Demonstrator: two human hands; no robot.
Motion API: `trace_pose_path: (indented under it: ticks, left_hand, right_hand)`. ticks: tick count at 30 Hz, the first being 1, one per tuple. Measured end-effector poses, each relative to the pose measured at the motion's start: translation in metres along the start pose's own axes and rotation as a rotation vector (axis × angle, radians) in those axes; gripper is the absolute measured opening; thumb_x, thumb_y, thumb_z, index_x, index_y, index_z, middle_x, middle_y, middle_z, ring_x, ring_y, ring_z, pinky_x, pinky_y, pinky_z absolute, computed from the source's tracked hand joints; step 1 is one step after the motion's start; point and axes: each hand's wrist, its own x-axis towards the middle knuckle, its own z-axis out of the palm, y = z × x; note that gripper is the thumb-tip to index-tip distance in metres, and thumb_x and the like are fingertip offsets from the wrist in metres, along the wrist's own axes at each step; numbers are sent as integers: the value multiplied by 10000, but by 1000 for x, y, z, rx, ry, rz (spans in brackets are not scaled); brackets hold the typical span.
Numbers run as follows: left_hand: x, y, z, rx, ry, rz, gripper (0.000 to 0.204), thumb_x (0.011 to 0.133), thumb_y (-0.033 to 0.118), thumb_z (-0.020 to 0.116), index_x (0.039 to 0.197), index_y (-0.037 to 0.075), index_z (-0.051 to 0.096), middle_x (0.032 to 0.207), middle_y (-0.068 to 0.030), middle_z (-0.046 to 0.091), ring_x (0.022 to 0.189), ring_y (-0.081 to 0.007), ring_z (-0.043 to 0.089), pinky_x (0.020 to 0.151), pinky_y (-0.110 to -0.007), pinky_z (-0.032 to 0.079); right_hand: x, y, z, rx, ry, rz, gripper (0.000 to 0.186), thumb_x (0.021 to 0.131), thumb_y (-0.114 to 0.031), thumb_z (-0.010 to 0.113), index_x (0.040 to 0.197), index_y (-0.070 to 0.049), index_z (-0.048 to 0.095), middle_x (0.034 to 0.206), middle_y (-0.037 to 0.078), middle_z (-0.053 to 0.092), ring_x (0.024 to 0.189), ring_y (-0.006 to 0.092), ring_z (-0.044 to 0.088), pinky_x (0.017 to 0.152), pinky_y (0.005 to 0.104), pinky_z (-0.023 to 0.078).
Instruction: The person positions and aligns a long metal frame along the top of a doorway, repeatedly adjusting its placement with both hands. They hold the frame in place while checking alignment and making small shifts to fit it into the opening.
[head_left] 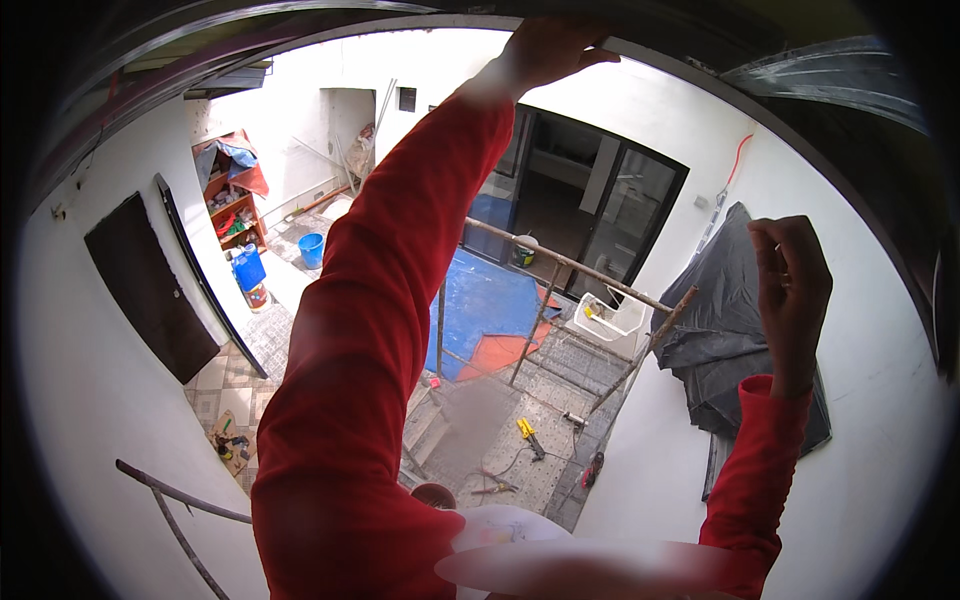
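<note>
My left arm, in a red sleeve, stretches up to the top of the view. My left hand (pixel 545 52) grips the edge of the dark overhead frame (pixel 670 60), its fingertips partly hidden. My right hand (pixel 795 280) is raised at the right, away from the frame, fingers pinched together on something small that I cannot make out. Behind that hand, lower down, dark grey sheeting (pixel 690 300) drapes against the white wall.
Below are scaffold rails (pixel 525 243), a blue tarp (pixel 470 305), a white tub (pixel 610 325) and yellow-handled tools (pixel 530 438). A blue bucket (pixel 311 250), shelves (pixel 230 215), a dark door (pixel 150 285) and glass sliding doors (pixel 630 220) surround the tiled yard.
</note>
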Motion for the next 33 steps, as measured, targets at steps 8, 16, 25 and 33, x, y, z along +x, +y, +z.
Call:
trace_pose_path:
  ticks: [8,16,25,33]
  left_hand:
    - [0,4,2,86,63,49,296,869,369,705,983,99,667,849,-96,691,795,-301,683,708,-419,555]
    - [-4,6,8,94,186,86,330,895,401,685,1019,102,619,894,-76,665,863,-269,673,764,-393,551]
    - [-11,9,15,128,213,46,406,813,288,786,1158,151,620,1045,-53,678,1031,-256,645,947,-425,482]
    - [-15,7,12,215,286,36,503,773,343,819,1204,202,604,1100,-19,663,1093,-216,615,941,-427,412]
  right_hand:
    - [92,149,-9,-625,-102,-2,223,876,-182,706,1098,-157,699,994,83,710,853,275,696,756,368,557]
    - [89,150,-9,-523,-6,-92,113,832,-224,736,920,-153,724,813,68,686,777,265,675,686,372,541]
    - [79,139,-10,-548,115,-137,79,820,-165,723,895,-153,702,838,59,679,776,259,672,666,370,546]
    - [78,130,-14,-581,171,-177,144,795,-72,731,876,-130,627,789,57,645,733,261,648,635,367,517]
